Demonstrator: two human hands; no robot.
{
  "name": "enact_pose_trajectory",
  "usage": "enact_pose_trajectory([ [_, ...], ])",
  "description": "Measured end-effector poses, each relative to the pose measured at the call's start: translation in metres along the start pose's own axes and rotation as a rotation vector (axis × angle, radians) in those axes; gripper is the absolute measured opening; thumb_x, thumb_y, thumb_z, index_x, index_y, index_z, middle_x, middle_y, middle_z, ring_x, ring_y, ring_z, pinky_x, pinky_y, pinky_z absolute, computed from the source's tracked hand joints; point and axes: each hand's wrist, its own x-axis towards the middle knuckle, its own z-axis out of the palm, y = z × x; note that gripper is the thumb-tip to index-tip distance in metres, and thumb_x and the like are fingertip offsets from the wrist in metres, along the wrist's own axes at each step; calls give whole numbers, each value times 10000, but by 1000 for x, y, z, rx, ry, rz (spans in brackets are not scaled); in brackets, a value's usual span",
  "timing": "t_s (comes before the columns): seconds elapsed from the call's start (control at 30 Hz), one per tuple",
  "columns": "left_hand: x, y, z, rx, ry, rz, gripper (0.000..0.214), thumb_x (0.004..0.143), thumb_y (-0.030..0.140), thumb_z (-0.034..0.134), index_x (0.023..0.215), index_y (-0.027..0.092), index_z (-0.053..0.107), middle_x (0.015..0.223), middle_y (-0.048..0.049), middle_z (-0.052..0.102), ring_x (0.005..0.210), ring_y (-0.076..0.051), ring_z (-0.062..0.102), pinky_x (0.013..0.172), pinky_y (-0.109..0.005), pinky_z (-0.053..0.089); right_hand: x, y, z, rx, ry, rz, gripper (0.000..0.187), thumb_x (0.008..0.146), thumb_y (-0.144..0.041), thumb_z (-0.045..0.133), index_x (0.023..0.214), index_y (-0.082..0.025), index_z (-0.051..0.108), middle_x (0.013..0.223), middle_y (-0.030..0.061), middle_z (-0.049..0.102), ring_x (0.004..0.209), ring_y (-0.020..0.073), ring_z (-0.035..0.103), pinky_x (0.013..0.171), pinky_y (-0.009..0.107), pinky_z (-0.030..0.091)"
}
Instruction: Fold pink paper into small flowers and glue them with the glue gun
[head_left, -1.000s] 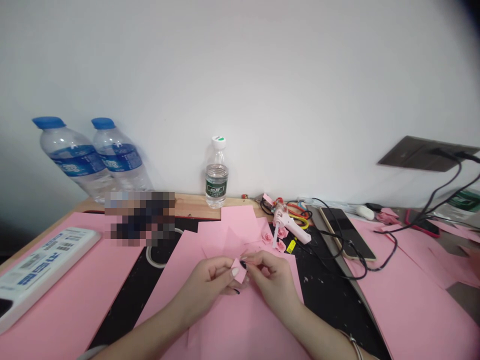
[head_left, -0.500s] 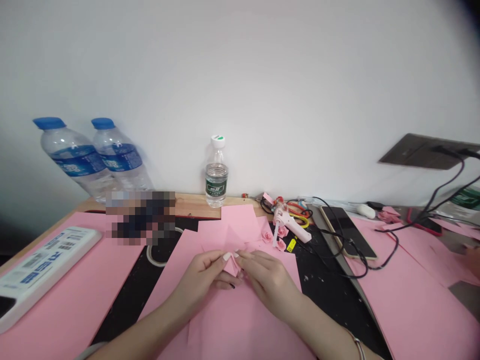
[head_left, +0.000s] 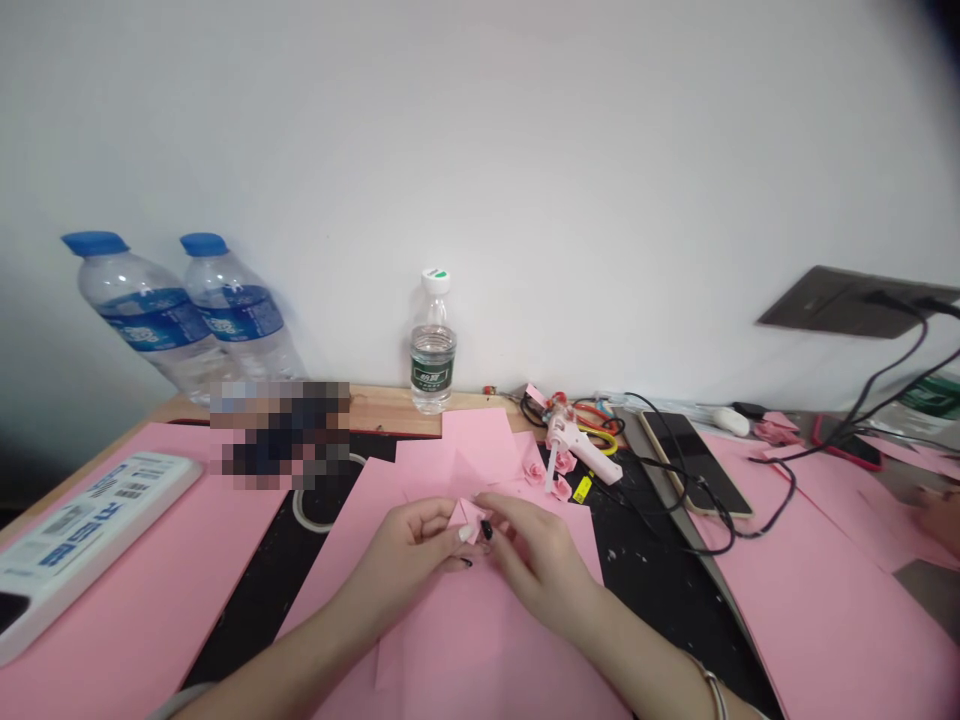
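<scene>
A small folded piece of pink paper (head_left: 466, 516) is pinched between both hands, above large pink sheets (head_left: 480, 650). My left hand (head_left: 420, 537) grips its left side, with the thumb on the near face. My right hand (head_left: 529, 545) holds the right side, its dark-nailed thumb pressed against the fold. Part of the piece is covered by the fingers. Just beyond my right hand lie several pink paper roses (head_left: 534, 472) and a white glue gun (head_left: 585, 448).
A small water bottle (head_left: 433, 350) stands by the wall, two larger bottles (head_left: 154, 310) at left. A white box (head_left: 97, 540), a tape roll (head_left: 306, 515), a phone (head_left: 694, 465) and black cables (head_left: 720, 520) lie around. Another person's hand (head_left: 941, 520) shows at the right edge.
The folded paper has turned in my fingers and now shows a different face. My right thumb has come round to its near side; my left thumb has slid lower.
</scene>
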Motion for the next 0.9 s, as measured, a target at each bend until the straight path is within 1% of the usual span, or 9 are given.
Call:
enact_pose_trajectory([
  [0.13,-1,-1,2,8,-6,-9,231,711,348,740,864,176,734,752,-23,733,740,-168,660,676,-246,501,1,-2,3,117,-25,198,83,916,-178,477,934,-178,557,773,32,636,650,150,571,588,252,457],
  [0.17,-1,-1,3,12,-8,-9,216,704,337,743,847,175,734,735,-16,726,733,-166,656,671,-243,499,2,-2,3,125,-39,219,83,924,-197,476,877,-184,543,736,17,611,633,145,546,574,247,434],
  [0.27,-2,-1,5,21,-11,-11,164,694,305,745,795,178,728,695,6,703,713,-154,642,664,-236,493,3,-2,4,138,-95,215,183,942,-210,453,766,-192,496,695,-4,551,625,135,494,574,242,387],
  [0.4,-3,-1,6,17,-18,-12,149,678,304,758,734,176,707,643,22,675,692,-146,629,653,-229,484,3,-2,4,177,-146,205,211,934,-145,403,739,-195,462,697,-11,519,630,130,470,589,238,366],
  [0.6,-2,-2,5,18,-23,-11,137,688,285,740,666,169,671,634,24,668,663,-136,612,650,-234,479,4,-2,4,220,-146,184,228,918,-104,386,715,-202,413,674,-29,478,608,118,433,569,224,330],
  [0.67,-2,-3,4,31,-38,-5,133,683,278,745,673,167,673,639,23,673,659,-136,614,648,-235,478,5,-3,4,231,-143,186,237,931,-128,392,706,-201,412,665,-32,469,601,115,423,564,224,322],
  [0.73,-2,-3,4,44,-60,-11,131,685,277,741,678,165,673,639,18,682,661,-142,625,650,-241,480,5,-3,3,253,-144,201,278,962,-198,384,684,-200,393,638,-38,442,580,112,402,547,225,309],
  [0.83,-4,-2,4,51,-95,-44,148,683,292,735,679,159,669,653,-2,705,679,-162,652,659,-258,489,5,-3,4,301,-163,227,347,993,-303,347,662,-203,362,604,-45,407,550,108,369,522,227,298],
  [0.9,-4,-1,5,49,-107,-60,161,681,305,737,693,157,673,669,-13,718,691,-171,665,664,-265,494,5,-3,4,318,-176,229,358,996,-324,338,659,-204,360,596,-45,404,541,108,363,513,228,298],
])
